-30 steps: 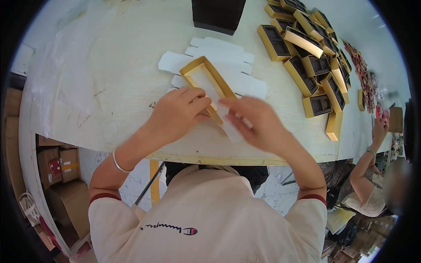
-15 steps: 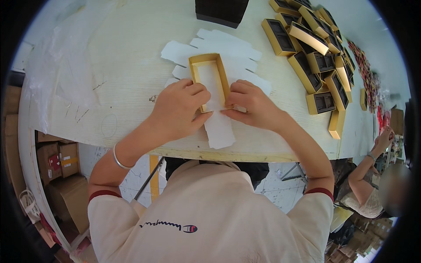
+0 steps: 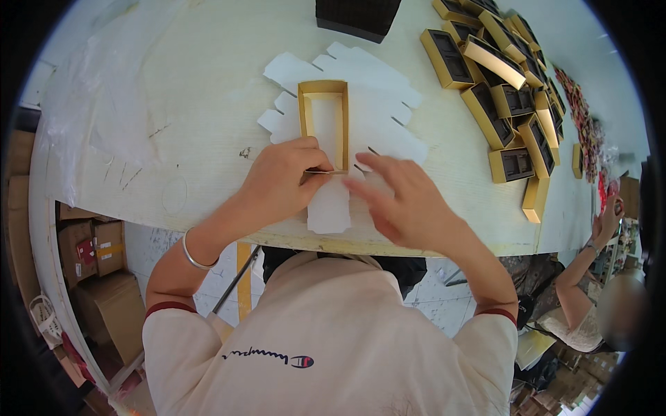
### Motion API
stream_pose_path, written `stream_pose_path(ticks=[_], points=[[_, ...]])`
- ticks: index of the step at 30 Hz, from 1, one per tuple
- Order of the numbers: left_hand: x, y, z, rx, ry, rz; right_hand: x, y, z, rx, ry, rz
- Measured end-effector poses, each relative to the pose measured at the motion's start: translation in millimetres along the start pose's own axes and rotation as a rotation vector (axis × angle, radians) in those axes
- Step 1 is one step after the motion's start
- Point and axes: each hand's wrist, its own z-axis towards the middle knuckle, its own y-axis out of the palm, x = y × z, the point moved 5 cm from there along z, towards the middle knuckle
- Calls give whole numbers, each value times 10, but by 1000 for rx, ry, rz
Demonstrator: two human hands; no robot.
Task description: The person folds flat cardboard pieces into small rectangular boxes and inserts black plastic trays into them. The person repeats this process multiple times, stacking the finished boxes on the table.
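Note:
A partly folded gold cardboard box (image 3: 345, 125) stands in front of me, its far end and long sides upright. Toward me, its white end flap (image 3: 329, 211) lies stretched out flat. My left hand (image 3: 286, 173) pinches the near left corner of the box, thumb and fingers closed on the card. Just right of the near right corner is my right hand (image 3: 399, 194), fingers apart and slightly blurred, with nothing in it. Under and beyond the box lie flat white die-cut card blanks (image 3: 374, 83).
Finished-looking gold boxes with black inserts (image 3: 496, 118) are heaped at the far right. A black block-shaped stack (image 3: 357, 19) stands at the far edge. Clear plastic film (image 3: 104, 104) lies at left, above cartons (image 3: 104, 305) under the table. Another person's hand (image 3: 609, 218) is at far right.
My right hand has let go of the near right corner and opened out to the right. The box has straightened and its end flap has swung left. My left hand still grips its corner.

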Motion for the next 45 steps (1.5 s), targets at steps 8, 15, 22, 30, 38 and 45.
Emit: stream_pose_path(ticks=[8, 15, 22, 30, 38, 45], points=[[56, -31, 132, -203, 1, -26, 53, 193, 54, 189, -23, 63], [-57, -58, 157, -107, -4, -366, 389, 287, 218, 435, 428, 724], [126, 40, 73, 50, 110, 63, 328, 235, 200, 359, 348, 614], [133, 56, 105, 189, 211, 8, 319, 234, 170, 279, 285, 539], [83, 94, 9, 190, 173, 233, 215, 286, 260, 120, 84, 6], [123, -8, 132, 66, 99, 126, 282, 292, 342, -112, 172, 203]])
